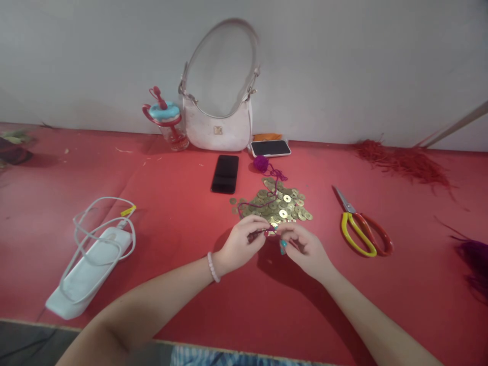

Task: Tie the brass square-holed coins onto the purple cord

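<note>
A heap of brass coins (280,202) with square holes lies on the red cloth in front of me. A purple thread (271,175) runs across it from a small purple ball (261,163). My left hand (240,245) pinches the thread just below the heap. My right hand (303,248) is closed too, its fingertips meeting the left hand's at a coin (271,232) on the thread.
Yellow and red scissors (362,231) lie to the right. A black phone (225,173), a second phone (270,148), a white handbag (217,124) and a cup (168,122) stand behind. A white power bank with cable (91,259) lies left. Red threads (400,160) lie at the back right.
</note>
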`<state>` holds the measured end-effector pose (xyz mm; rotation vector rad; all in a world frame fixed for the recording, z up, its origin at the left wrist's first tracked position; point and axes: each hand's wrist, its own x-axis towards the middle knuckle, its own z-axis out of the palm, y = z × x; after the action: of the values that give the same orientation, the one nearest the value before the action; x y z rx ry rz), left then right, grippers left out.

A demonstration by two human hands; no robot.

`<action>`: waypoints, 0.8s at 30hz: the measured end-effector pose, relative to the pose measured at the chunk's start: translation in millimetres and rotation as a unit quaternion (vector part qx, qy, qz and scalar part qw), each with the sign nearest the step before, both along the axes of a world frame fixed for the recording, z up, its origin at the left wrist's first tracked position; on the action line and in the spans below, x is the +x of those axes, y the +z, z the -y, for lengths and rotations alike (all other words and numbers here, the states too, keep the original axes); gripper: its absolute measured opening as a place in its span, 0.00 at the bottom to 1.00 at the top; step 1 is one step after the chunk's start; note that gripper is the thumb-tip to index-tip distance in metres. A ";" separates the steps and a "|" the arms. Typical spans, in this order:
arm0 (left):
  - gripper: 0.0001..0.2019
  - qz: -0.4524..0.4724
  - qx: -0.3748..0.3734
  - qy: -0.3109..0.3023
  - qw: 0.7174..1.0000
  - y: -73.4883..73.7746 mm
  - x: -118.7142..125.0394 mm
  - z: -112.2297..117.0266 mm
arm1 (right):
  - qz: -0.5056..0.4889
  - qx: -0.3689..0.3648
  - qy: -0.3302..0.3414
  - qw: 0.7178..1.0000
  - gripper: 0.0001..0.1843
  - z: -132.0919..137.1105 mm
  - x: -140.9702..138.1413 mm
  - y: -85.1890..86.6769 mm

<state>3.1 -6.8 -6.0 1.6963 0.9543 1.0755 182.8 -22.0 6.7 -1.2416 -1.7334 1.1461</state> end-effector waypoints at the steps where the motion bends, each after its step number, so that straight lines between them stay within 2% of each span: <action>1: 0.10 0.001 -0.002 0.001 1.000 0.2 0.0 -0.1 | 0.000 0.001 0.004 1.000 0.13 -0.1 0.2 0.5; 14: 0.10 -0.001 -0.007 0.010 1.000 3.3 0.2 -0.4 | -0.038 -0.024 0.034 0.998 0.18 -0.6 3.6 2.1; 24: 0.11 0.005 -0.014 0.017 1.000 6.1 -0.8 -0.4 | -0.094 -0.088 0.048 0.991 0.25 0.9 5.4 0.4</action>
<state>2.3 -6.4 0.1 1.6569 0.9911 1.0865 188.2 -23.0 7.0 -1.1216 -1.5931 1.4508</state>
